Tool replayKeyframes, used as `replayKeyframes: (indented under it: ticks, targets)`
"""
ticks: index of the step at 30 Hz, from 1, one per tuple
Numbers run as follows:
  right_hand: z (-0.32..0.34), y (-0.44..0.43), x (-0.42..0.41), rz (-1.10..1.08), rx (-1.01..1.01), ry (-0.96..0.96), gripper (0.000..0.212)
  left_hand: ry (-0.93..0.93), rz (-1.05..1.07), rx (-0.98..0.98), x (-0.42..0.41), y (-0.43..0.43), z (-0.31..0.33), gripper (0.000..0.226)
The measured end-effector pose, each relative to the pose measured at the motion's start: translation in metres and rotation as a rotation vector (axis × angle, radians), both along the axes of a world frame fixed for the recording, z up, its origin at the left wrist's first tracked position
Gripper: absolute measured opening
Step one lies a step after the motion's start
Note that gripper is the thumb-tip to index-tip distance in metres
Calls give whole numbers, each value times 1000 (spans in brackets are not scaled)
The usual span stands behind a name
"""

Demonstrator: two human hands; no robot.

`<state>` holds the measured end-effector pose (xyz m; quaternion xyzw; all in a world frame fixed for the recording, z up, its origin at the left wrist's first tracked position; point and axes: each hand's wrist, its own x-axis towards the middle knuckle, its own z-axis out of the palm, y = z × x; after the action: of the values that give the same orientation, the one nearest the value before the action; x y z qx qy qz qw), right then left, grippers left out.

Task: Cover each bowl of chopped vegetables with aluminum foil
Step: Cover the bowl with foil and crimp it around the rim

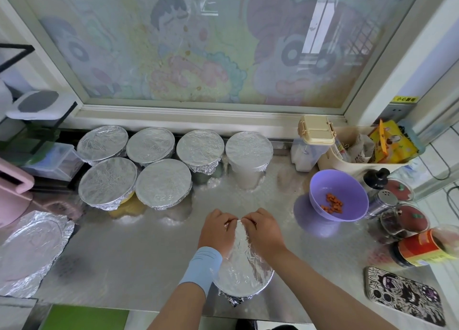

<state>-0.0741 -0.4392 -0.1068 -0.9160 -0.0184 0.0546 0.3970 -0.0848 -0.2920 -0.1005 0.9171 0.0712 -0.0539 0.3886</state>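
Foil-capped bowl (244, 272) sits at the near edge of the surface (139, 250), about midway along it and directly under the person's forearms. Both hands reach across it to its far rim. The left hand (218, 230) and right hand (263, 232) lie side by side, almost touching, with fingers curled down and pinching its foil (241, 245) where it meets that rim. The sheet already looks drawn flat over the top and crimped under the near side, so I judge this bowl nearly finished, with only the far edge left to tuck.

What matters for the coming move is the purple bowl (337, 195). It stands uncovered toward the right edge of the surface, farther back than the hands and well apart from them, with a few chopped orange pieces (332, 203) inside. It lies on the right hand's side, so that hand is the nearer one. Being round, it has no long axis to line up.

6 covered containers (159, 183) are grouped at the back left, out of the path. A flat foil-wrapped shape (27, 250) lies at the left edge; I cannot tell whether it is a plate or a spare sheet. No foil roll is in view. A phone (402, 295) rests at the near right corner.
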Motion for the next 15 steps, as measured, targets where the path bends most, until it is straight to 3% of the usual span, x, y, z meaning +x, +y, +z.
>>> replayKeyframes:
  ticks: [4, 9, 15]
  targets:
    - [-5, 0, 4, 30, -36, -5, 20, -9, 7, 5, 2, 0, -3, 20]
    - [2, 3, 18, 229, -146, -91, 20, -26, 92, 37, -7, -1, -5, 24]
    - [-1, 1, 14, 118, -163, -113, 12, -63, 103, 14, -8, -7, -1, 23]
